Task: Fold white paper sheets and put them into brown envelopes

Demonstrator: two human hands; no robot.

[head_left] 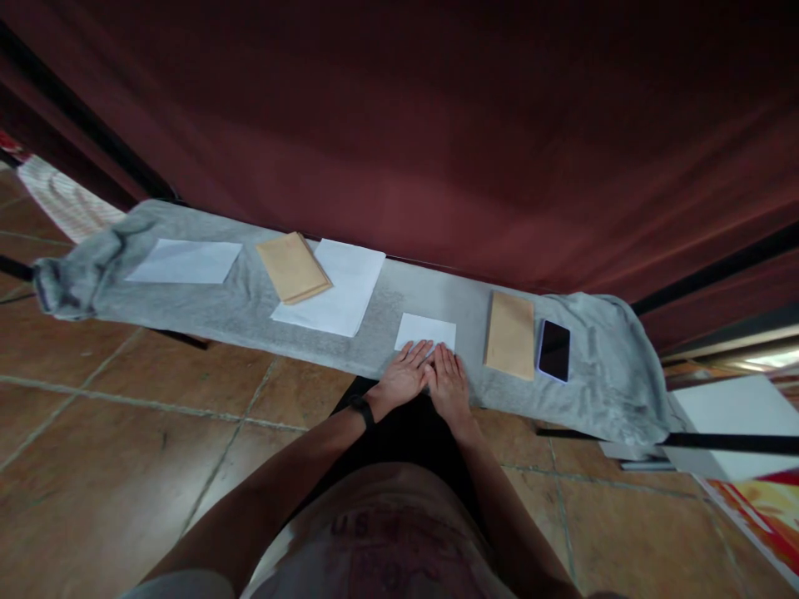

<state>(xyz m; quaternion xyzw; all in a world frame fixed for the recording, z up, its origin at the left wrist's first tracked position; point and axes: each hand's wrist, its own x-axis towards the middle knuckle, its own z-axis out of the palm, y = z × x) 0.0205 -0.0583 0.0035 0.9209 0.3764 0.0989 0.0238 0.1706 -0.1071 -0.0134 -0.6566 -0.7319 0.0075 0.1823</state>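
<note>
Flat on the grey cloth lies a small white sheet of paper (425,329), perhaps folded. My left hand (407,376) rests with fingers stretched out over its near left edge. Beside it, my right hand (448,384) lies flat on the near right part of the same paper, and the two hands touch at the thumbs. Neither hand grips anything. To the right of my hands is a brown envelope (510,335). Larger white sheets (340,295) lie to the left, partly under a small stack of brown envelopes (293,268).
A grey cloth (387,358) covers the narrow table, bunched at both ends. A phone (554,350) lies near the right end, another white sheet (186,261) near the left. Behind hangs a dark red curtain (399,150). Black bars (717,268) run beside the table over a tiled floor (125,449).
</note>
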